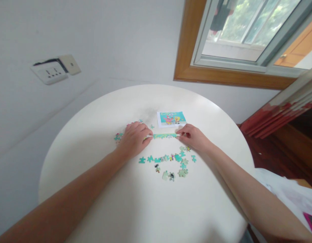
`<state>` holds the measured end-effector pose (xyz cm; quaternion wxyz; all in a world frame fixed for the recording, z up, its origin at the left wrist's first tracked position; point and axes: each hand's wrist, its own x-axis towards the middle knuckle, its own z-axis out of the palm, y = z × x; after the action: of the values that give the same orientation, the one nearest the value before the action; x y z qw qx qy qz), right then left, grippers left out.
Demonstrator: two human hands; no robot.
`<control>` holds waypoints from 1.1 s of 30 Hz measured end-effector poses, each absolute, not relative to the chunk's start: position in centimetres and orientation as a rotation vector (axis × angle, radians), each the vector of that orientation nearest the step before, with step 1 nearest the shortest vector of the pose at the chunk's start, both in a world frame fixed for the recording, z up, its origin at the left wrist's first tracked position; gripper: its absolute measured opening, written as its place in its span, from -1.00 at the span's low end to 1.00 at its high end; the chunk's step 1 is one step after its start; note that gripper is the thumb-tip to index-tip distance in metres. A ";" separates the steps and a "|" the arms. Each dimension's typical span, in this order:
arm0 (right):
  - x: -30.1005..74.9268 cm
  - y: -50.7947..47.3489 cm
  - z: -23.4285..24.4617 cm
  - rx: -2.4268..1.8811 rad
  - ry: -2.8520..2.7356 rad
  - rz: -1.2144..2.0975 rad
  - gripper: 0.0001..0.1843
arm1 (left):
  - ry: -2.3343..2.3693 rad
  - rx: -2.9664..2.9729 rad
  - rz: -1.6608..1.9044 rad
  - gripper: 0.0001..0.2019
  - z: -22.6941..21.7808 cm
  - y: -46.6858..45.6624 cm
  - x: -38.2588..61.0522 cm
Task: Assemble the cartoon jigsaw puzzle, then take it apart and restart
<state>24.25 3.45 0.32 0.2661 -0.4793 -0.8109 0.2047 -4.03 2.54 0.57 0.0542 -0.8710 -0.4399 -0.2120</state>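
Note:
A narrow joined strip of teal jigsaw puzzle pieces (164,136) lies flat on the white table. At its left end, my left hand (137,137) holds the strip between thumb and fingers. My right hand (191,135) pinches the opposite end, fingertips pressed together. Just behind the strip rests a reference picture card (171,118) with a pink starfish and a yellow sponge character. Loose puzzle pieces (158,159) are scattered in a curve nearer to me. More pieces (118,136) lie beside and partly under my left hand.
The round white table (150,209) stands against a pale wall. A socket (51,72) is on the wall at left. A wood-framed window (234,72) and a red and white curtain (277,111) are at right. White cloth (282,189) sits beyond the table's right edge.

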 end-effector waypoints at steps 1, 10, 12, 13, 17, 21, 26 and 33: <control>24.2 3.5 0.3 -1.293 -2.191 0.544 -0.78 | -1.334 -2.640 -0.634 -0.89 0.5 2.6 -4.0; 24.6 2.8 1.6 -1.278 -2.197 0.524 -0.76 | -1.349 -2.619 -0.700 -0.87 0.8 2.5 -4.7; 25.0 2.6 2.3 -1.237 -2.204 0.554 -0.78 | -1.341 -2.635 -0.746 -0.87 1.1 2.5 -4.9; 25.2 2.4 2.6 -1.226 -2.207 0.568 -0.79 | -1.331 -2.650 -0.765 -0.87 1.3 2.4 -5.0; 25.7 1.8 3.6 -1.256 -2.224 0.614 -0.81 | -1.268 -2.718 -0.801 -0.86 1.8 1.8 -4.8; 25.9 1.2 4.4 -1.324 -2.295 0.714 -0.82 | -1.165 -2.805 -0.813 -0.84 1.9 1.0 -4.2; 25.9 0.4 5.5 -1.315 -2.483 0.833 -0.76 | -1.019 -3.019 -0.734 -0.81 2.0 0.1 -3.5; 25.5 -0.5 6.1 -1.264 -2.575 0.894 -0.73 | -0.905 -3.204 -0.598 -0.77 1.8 -1.1 -2.5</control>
<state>25.45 -0.46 6.08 0.0684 -0.4198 -0.8550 0.2967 -2.54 -1.07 1.79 -0.1203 -0.9403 -0.2657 -0.1755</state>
